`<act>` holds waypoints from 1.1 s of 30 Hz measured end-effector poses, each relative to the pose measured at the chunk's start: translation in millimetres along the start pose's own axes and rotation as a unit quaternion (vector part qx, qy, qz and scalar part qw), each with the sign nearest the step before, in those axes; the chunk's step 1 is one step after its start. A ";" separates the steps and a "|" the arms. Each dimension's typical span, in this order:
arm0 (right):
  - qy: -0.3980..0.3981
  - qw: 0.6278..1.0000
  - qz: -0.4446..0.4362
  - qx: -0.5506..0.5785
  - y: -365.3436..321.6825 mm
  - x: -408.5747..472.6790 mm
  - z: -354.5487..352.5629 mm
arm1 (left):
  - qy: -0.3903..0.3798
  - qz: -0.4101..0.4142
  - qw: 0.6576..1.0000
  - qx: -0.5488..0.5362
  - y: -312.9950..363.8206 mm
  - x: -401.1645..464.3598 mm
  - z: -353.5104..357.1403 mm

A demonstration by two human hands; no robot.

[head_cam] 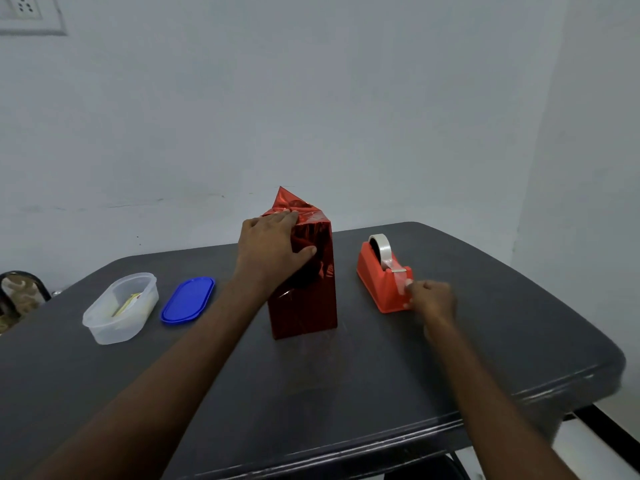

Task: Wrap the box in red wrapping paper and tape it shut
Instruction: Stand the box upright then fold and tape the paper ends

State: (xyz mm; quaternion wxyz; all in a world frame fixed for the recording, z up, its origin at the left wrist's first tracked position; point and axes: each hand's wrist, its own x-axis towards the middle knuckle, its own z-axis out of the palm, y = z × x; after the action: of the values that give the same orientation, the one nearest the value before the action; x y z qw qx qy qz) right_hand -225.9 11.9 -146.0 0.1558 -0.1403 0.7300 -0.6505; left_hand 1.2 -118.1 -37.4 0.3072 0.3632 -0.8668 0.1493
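The box (pixel 304 271) stands upright near the middle of the dark table (pixel 346 393), already sheathed in shiny red wrapping paper (pixel 289 204), whose top end sticks up in a loose point. The left hand (pixel 273 252) lies spread over the upper part, fingers pressing the folded paper at the top edge, thumb on the near face. At three o'clock from the box, apart from it, sits an orange tape dispenser (pixel 382 284) with its clear tape roll (pixel 381 249). The right hand (pixel 431 299) is at its cutter end, fingertips pinching the free tape. At nine o'clock lie a blue lid (pixel 187 300) and, farther out, an open clear container (pixel 121 308). The near table is bare to its rounded edge.
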 end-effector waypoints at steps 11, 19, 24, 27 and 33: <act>0.026 0.980 0.079 0.182 7.0 -8.8 15.2 | 0.001 0.004 1.000 -0.011 3.7 -3.0 -6.9; 0.031 0.990 0.018 0.133 -2.9 -32.1 20.0 | -0.020 0.000 1.000 -0.019 6.2 -4.9 -16.4; -0.103 0.969 -0.204 0.095 -84.2 -31.4 28.8 | -0.054 -0.032 0.998 -0.002 9.7 -5.9 -16.9; -0.209 0.916 -0.339 0.048 -151.9 -41.0 35.3 | -0.090 -0.078 0.993 -0.014 12.8 -4.9 -17.9; -0.383 0.767 -0.479 -0.192 -236.5 -48.8 78.4 | -0.151 -0.123 0.979 -0.055 18.6 -1.7 -25.5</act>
State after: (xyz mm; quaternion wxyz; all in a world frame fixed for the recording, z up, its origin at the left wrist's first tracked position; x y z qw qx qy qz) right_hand -148.8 -66.3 83.0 0.0607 -0.7357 0.5575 -0.3798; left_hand -0.4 -92.0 -19.7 0.2083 0.4678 -0.8589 0.0065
